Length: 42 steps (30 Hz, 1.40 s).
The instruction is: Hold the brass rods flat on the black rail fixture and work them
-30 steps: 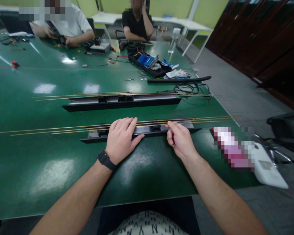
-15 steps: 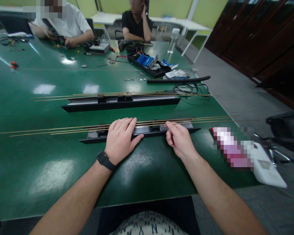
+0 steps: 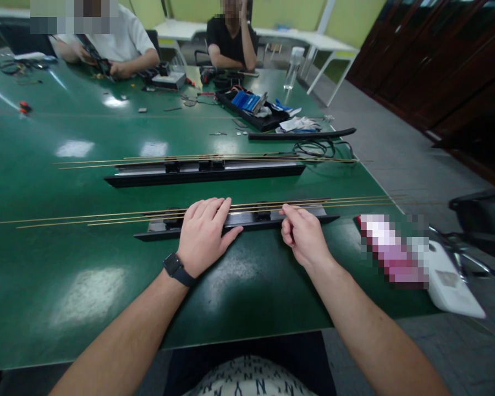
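In front of me lies a black and silver metal rail (image 3: 235,220) with black blocks set in it. Several thin brass-coloured rods (image 3: 119,218) run lengthwise over it and stick out past both ends. My left hand (image 3: 202,234) lies across the rail and rods, fingers stretched flat over the top and thumb apart at the near edge. Toward the rail's right end, my right hand (image 3: 303,236) is closed, thumb and forefinger pinched on a thin rod; the pinch point is partly hidden by the fingers.
Farther back lies a second rail (image 3: 206,175) with rods on top. Beyond it are a black strip (image 3: 301,134), coiled cable (image 3: 313,148) and a black tray (image 3: 251,110) of parts. A white object (image 3: 454,280) sits at the right edge. Two people sit across the green table (image 3: 119,308).
The whole view has shifted very slightly. Both hands keep their places on the rail and rods.
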Available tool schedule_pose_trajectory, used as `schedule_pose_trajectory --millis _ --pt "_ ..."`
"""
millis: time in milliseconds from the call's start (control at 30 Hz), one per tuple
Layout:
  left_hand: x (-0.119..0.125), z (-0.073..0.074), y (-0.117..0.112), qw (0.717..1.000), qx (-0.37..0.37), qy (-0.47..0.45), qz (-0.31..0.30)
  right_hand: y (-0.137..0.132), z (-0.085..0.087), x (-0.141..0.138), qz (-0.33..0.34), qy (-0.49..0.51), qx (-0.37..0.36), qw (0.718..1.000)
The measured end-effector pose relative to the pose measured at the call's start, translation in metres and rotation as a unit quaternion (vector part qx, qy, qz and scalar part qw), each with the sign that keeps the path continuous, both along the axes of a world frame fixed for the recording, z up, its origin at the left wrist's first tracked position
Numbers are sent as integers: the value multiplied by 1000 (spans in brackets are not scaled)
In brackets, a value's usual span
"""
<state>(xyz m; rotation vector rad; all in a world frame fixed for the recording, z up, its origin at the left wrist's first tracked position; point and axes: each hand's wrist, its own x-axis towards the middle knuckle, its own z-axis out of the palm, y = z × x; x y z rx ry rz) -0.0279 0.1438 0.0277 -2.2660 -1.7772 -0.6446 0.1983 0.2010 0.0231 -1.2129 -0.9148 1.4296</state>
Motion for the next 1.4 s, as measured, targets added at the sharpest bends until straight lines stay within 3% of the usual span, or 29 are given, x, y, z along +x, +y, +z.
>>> schedule_pose_trajectory --millis 467,833,1400 --pt "-1 -1 0 1000 -2 3 2 0 -1 2 18 -22 3 1000" --pt "0 0 0 1000 -3 1 1 0 2 1 -9 -6 -3 1000" --pt "0 -2 1 1000 -4 -1 3 0 1 1 18 -16 -9 1000"
